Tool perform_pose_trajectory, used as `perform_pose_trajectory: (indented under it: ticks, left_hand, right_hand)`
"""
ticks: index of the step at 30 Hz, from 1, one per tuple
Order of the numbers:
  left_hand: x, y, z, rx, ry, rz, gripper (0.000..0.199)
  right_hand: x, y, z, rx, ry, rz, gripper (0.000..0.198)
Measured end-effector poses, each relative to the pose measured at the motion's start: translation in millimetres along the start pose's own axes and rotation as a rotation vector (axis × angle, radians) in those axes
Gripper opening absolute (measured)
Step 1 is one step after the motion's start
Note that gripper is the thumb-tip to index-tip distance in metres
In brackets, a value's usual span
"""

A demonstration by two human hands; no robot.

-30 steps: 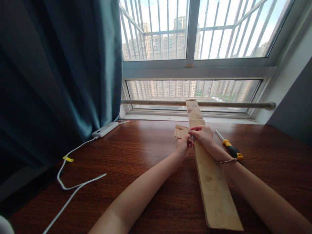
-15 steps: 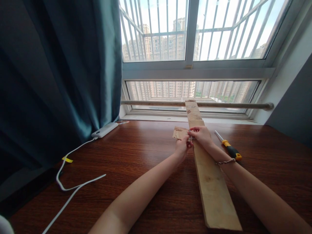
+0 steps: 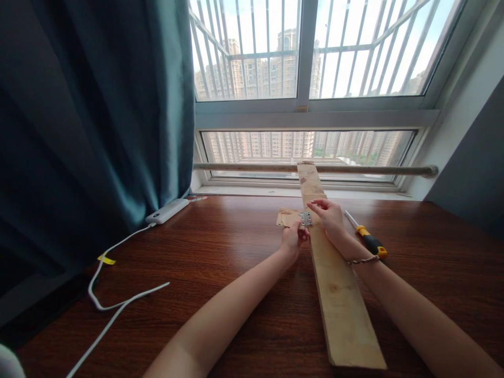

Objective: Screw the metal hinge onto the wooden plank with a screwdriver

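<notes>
A silver metal hinge [image 3: 306, 219] lies across the joint between a long wooden board [image 3: 346, 304] and a small wooden piece [image 3: 286, 217] on the board's left. My left hand [image 3: 292, 240] is closed on the near edge of the small piece, its thumb by the hinge. Just beyond the hinge, above the board, my right hand [image 3: 327, 214] is in a pinch. A tiny shiny thing shows at its fingertips, too small to name. Screw holes or screw heads show on the hinge plates; I cannot tell which.
A yellow and black screwdriver [image 3: 369, 239] lies right of the board. At the left are a white power strip [image 3: 167, 210] and its white cable [image 3: 96, 299]. A blue curtain [image 3: 118, 105] hangs there. The board's far end reaches a horizontal rail [image 3: 374, 170] by the window.
My right hand has lifted off the hinge and moved slightly away, still pinched, leaving the hinge in plain sight. My left hand has stayed at the small wooden piece.
</notes>
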State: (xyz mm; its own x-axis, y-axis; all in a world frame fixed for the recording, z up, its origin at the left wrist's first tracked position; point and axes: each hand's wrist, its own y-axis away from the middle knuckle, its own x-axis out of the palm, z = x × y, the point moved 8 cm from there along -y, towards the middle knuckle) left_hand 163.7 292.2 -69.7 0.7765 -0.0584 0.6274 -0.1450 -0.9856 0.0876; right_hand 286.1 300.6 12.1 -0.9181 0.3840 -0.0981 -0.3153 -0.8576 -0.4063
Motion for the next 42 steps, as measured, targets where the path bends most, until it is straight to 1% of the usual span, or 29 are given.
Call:
perform_pose_trajectory:
  ticks: [6,10,12,15,19,21,23,25,26,27,29,31,32,33,34,35,36,38,39,40,42]
  left_hand:
    - [-7.5,-0.1,3.0,-0.022,-0.016,-0.063,0.020]
    - [-28.4,3.7,-5.1,-0.021,-0.042,-0.153,0.019]
    - [-45.5,9.3,-15.6,-0.038,-0.036,-0.186,0.014]
    - [-81.0,21.2,-40.0,-0.058,-0.019,-0.246,0.005]
    - [-133.5,33.9,-75.8,-0.078,-0.026,-0.338,0.010]
    - [-156.0,36.8,-90.5,-0.077,-0.030,-0.391,0.012]
    - [-173.8,39.3,-102.8,-0.062,-0.028,-0.444,0.013]
    - [-185.9,44.0,-112.2,-0.054,-0.020,-0.484,0.009]
    - [-189.7,47.9,-114.4,-0.075,-0.020,-0.496,0.004]
    - [-192.4,53.1,-114.7,-0.117,-0.026,-0.504,0.003]
    - [-193.7,66.7,-109.7,-0.259,-0.061,-0.499,0.018]
    - [-191.3,80.6,-102.9,-0.393,-0.134,-0.467,0.026]
    - [-189.8,85.4,-101.4,-0.420,-0.193,-0.450,0.026]
    - [-188.4,87.4,-102.7,-0.401,-0.279,-0.432,0.025]
    - [-186.6,86.3,-108.0,-0.327,-0.398,-0.410,0.023]
    - [-182.8,82.9,-117.4,-0.190,-0.544,-0.379,0.020]
    - [-175.8,79.4,-129.1,-0.011,-0.704,-0.333,0.016]
    - [-155.0,77.7,-146.6,0.355,-1.010,-0.186,0.010]
    - [-146.2,79.0,-149.1,0.491,-1.141,-0.105,0.015]
    - [-140.4,80.2,-148.0,0.581,-1.256,-0.031,0.022]
    - [-137.3,80.4,-141.5,0.654,-1.453,0.064,0.031]
  right_hand:
    - [0.1,-2.2,-4.2,-0.046,0.028,0.010,0.040]
    - [-0.1,-1.5,-4.2,-0.049,0.043,0.015,0.040]
    - [-0.6,0.4,-0.6,-0.047,0.040,0.021,0.040]
    - [-2.4,3.5,4.0,-0.018,0.020,0.021,0.039]
    - [-2.2,5.6,6.1,0.005,0.005,0.023,0.039]
    - [-1.6,5.9,4.1,0.028,0.010,0.024,0.040]
    - [-2.3,6.3,2.3,0.055,0.007,0.022,0.041]
    - [-3.8,6.6,3.6,0.069,-0.007,0.026,0.040]
    - [-3.4,6.3,6.3,0.064,-0.026,0.039,0.039]
    - [-1.2,5.4,10.0,0.056,-0.059,0.063,0.037]
    - [10.2,0.9,19.3,0.040,-0.136,0.126,0.032]
    - [35.0,-8.6,27.0,0.046,-0.115,0.201,0.026]
    - [52.4,-15.5,28.7,0.060,-0.052,0.232,0.024]
    - [72.5,-23.7,28.5,0.077,0.082,0.261,0.023]
    - [94.5,-33.1,27.9,0.087,0.146,0.280,0.020]
    - [117.2,-43.0,26.2,0.094,0.192,0.293,0.017]
    - [139.6,-53.0,22.7,0.096,0.243,0.305,0.015]
    - [176.6,-71.6,10.3,0.091,0.359,0.304,0.012]
    - [189.2,-79.6,1.2,0.090,0.421,0.289,0.013]
    - [198.1,-86.2,-10.0,0.095,0.483,0.274,0.014]
    - [207.0,-95.6,-36.4,0.116,0.607,0.251,0.017]
